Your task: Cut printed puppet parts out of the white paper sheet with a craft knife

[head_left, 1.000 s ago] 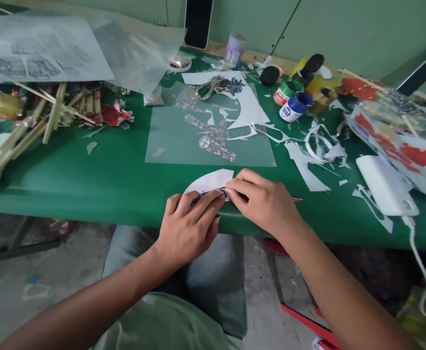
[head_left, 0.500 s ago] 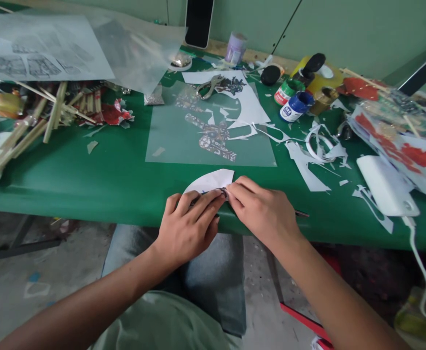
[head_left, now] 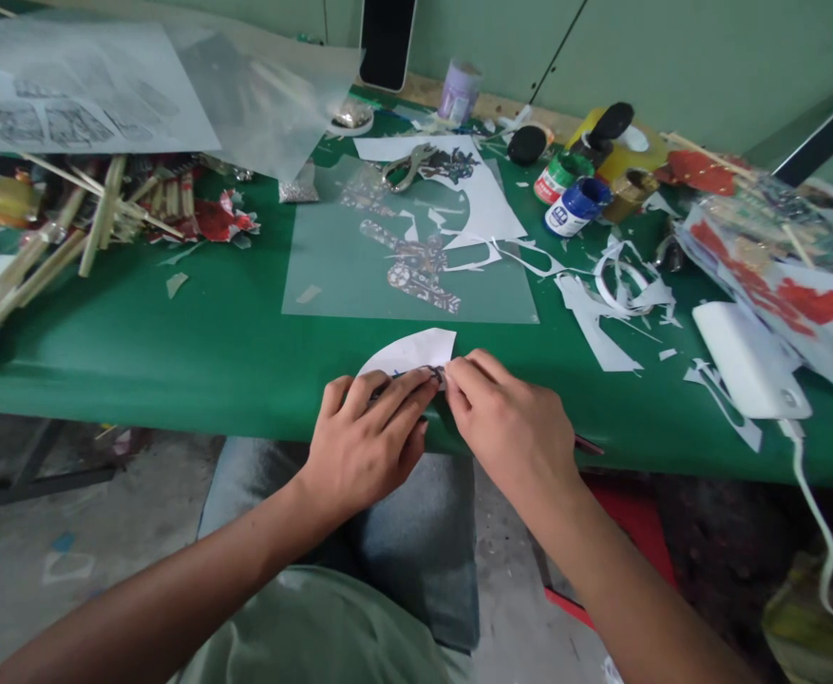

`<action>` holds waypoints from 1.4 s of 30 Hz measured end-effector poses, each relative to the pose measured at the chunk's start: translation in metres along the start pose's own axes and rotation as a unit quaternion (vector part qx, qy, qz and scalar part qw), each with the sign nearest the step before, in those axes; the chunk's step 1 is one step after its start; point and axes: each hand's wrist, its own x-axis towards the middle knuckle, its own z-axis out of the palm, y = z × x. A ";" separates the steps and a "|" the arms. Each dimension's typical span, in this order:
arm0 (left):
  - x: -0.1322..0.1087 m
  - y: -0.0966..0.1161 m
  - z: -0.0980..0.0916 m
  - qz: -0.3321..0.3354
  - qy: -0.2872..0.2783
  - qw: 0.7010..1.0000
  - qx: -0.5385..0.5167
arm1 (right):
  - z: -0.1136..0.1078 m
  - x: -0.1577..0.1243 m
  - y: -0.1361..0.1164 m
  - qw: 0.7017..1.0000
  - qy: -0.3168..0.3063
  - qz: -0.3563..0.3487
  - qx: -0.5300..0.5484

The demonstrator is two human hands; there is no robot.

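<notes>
My left hand (head_left: 369,427) lies over a white paper cutout (head_left: 410,351), its outstretched fingers pressing it down at the table's front edge. The paper has a curved left side and a dark printed pattern (head_left: 431,372) by my fingertips. My right hand (head_left: 508,404) is closed in a pinch at the paper's right end, close to my left fingertips. A thin dark rod-like tool (head_left: 588,445) sticks out behind that hand; its working tip is hidden under the fingers.
Beyond the paper, a translucent sheet (head_left: 359,299) bears patterned cutouts (head_left: 423,288) and pliers (head_left: 408,169). Open paint jars (head_left: 577,207), paper scraps (head_left: 594,328) and a white power bank (head_left: 747,361) stand right. Wooden sticks (head_left: 38,266) lie left under printed sheets (head_left: 88,85).
The rod's visible end has dropped lower as my right wrist tilts slightly. My left hand stays almost still on the paper; the view has shifted a little.
</notes>
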 end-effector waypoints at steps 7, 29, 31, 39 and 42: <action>-0.001 -0.001 0.001 -0.001 0.013 1.000 -0.003 | -0.002 0.001 -0.006 0.999 -0.026 0.031 0.000; 0.023 -0.037 -0.012 0.080 -0.072 0.992 -0.058 | -0.002 0.004 0.009 0.998 -0.053 -0.021 0.015; 0.022 -0.035 -0.012 0.075 -0.074 0.993 -0.058 | -0.001 0.003 0.007 0.999 -0.047 -0.012 0.011; 0.021 -0.035 -0.012 0.072 -0.069 0.993 -0.060 | -0.001 -0.001 0.001 0.999 -0.030 0.017 0.000; 0.021 -0.035 -0.012 0.071 -0.067 0.994 -0.057 | -0.002 -0.002 0.000 0.999 -0.037 0.035 0.000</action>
